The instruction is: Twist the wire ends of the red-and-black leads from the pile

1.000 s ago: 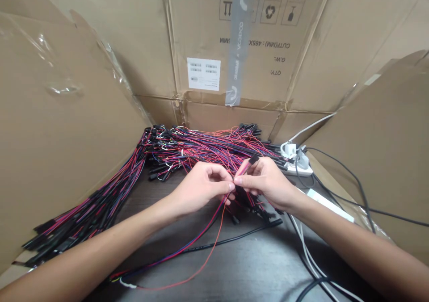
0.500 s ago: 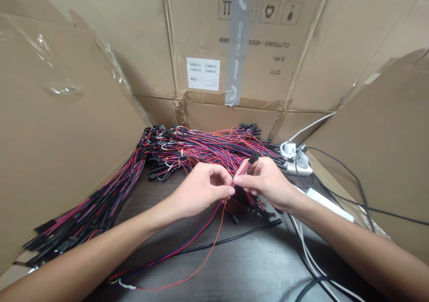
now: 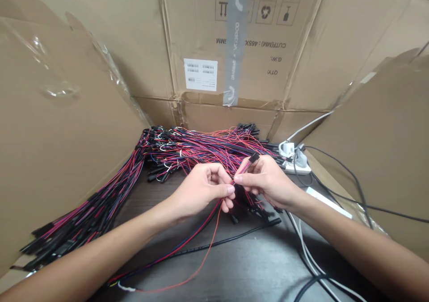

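Note:
My left hand (image 3: 208,188) pinches a wire bundle (image 3: 196,231) of red, blue and orange strands between thumb and forefinger. Close beside it, my right hand (image 3: 263,180) is closed on the same bundle near its end, where a black connector (image 3: 254,157) sticks up above the fingers. From my left hand the wires run down to the lower left, and a single orange wire (image 3: 212,248) loops apart to a white sleeve (image 3: 126,287). The wires between the two hands are partly hidden by my fingers.
A large heap of wire harnesses (image 3: 208,145) lies behind my hands, and another bundle (image 3: 90,212) spreads at the left. On the right are a white power strip (image 3: 298,168), cords and a white box (image 3: 328,202). A black cable (image 3: 228,240) crosses the dark table (image 3: 254,270). Cardboard walls (image 3: 67,127) surround it.
The lower fingers of my left hand have uncurled a little below the thumb. The orange wire has shifted slightly left. Both hands keep their hold, and the view has moved slightly.

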`<state>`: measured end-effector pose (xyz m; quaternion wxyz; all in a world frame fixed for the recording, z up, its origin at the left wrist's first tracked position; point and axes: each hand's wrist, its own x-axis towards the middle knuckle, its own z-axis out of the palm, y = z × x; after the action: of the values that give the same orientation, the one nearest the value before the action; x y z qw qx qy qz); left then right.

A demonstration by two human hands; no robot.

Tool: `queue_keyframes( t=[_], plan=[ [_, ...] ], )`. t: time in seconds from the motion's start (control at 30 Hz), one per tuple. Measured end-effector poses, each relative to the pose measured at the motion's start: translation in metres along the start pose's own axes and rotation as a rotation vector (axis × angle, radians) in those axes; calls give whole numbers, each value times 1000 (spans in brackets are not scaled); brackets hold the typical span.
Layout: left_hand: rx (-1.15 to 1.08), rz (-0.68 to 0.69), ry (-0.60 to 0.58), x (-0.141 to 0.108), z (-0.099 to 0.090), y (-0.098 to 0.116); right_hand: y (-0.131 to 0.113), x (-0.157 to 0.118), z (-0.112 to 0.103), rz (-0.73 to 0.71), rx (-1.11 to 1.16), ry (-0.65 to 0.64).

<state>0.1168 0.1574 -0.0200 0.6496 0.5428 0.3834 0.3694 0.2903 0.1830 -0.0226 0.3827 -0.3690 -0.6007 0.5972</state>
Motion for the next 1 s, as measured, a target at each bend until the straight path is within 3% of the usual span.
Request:
queue_keyframes(
  t=[0.77, 1.0],
  plan=[
    [157, -17, 18, 0, 0, 8, -3, 3, -9, -13, -7, 85],
    [194, -29, 85, 1, 1, 9, -3, 5, -10, -67, -5, 97]
  ],
)
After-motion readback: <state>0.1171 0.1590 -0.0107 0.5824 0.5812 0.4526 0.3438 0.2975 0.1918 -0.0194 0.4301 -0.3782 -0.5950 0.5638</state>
